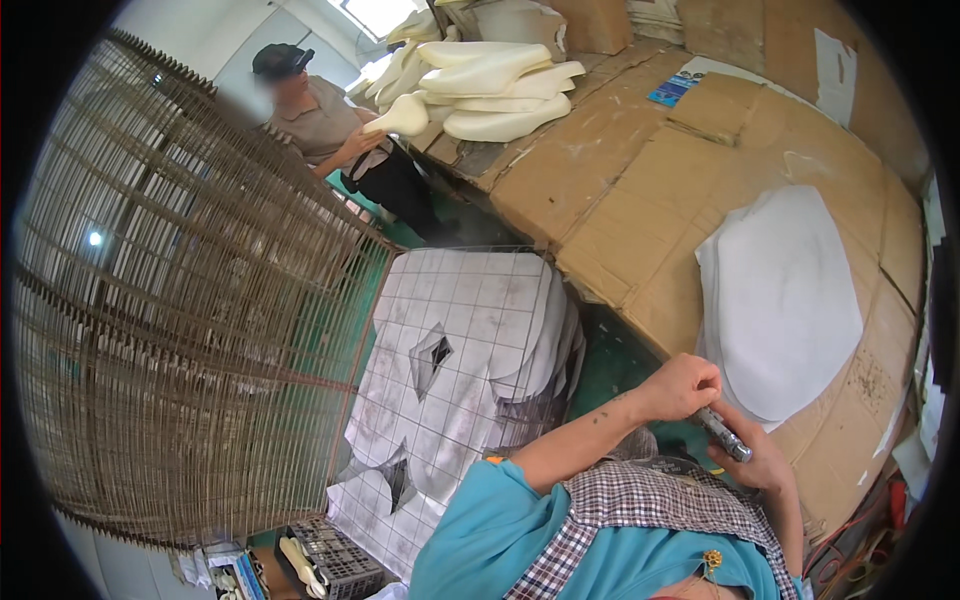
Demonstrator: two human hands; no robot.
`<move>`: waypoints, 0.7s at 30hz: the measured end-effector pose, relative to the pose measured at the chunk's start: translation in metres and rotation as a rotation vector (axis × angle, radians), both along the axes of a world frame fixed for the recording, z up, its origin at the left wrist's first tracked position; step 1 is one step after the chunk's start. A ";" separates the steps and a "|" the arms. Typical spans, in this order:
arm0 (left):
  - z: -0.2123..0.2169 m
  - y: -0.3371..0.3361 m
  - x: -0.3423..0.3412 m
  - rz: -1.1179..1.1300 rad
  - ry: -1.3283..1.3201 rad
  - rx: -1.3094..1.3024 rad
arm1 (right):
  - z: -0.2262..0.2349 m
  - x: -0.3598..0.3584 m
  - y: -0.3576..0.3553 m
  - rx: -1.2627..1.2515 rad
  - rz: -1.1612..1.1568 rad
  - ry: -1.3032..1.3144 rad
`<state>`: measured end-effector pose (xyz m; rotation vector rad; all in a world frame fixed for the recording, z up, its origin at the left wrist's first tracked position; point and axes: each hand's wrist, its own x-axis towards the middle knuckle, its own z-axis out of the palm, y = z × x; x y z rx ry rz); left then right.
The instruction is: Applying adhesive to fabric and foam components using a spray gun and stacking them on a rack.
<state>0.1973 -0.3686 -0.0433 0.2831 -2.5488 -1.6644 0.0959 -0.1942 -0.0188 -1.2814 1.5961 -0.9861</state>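
Note:
Close to my body at the table's front edge, both hands are together. My left hand (pixel 685 387) is closed in a fist at the upper end of a silver cylindrical tool (pixel 724 436); what its fingers hold is hidden. Behind and beside the tool, my right hand (pixel 758 455) curls its fingers round it. Just beyond my hands lies a stack of white sheets (pixel 785 300), cut to a rounded shape, on the cardboard-covered table (pixel 640 220).
A wire rack (pixel 200 320) rises at the left. Beside it, layered white cut sheets (pixel 450 310) lie under a wire grid. Cream foam pieces (pixel 500 90) are piled at the far end, where another person (pixel 325 125) holds one. A grey crate (pixel 335 560) stands lower left.

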 end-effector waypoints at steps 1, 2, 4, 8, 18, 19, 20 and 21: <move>0.000 0.002 -0.002 0.038 0.038 0.039 | 0.003 0.000 0.002 0.048 -0.027 -0.019; -0.001 0.005 -0.005 0.069 0.075 0.081 | 0.001 -0.002 0.006 0.055 -0.045 -0.020; -0.017 0.002 -0.010 0.124 0.127 0.064 | -0.006 -0.008 0.024 -0.071 -0.146 0.092; -0.054 -0.027 0.000 0.298 0.159 0.160 | 0.008 -0.016 0.068 -0.078 -0.441 -0.238; -0.248 -0.075 0.097 0.722 -0.642 0.473 | 0.052 0.034 0.171 -0.207 -0.988 -0.134; -0.257 -0.072 0.106 0.703 -0.644 0.474 | 0.056 0.041 0.173 -0.205 -1.004 -0.126; -0.266 -0.068 0.114 0.676 -0.771 0.465 | 0.061 0.047 0.175 -0.279 -1.085 -0.107; -0.276 -0.067 0.119 0.651 -0.893 0.449 | 0.062 0.050 0.177 -0.361 -1.161 -0.087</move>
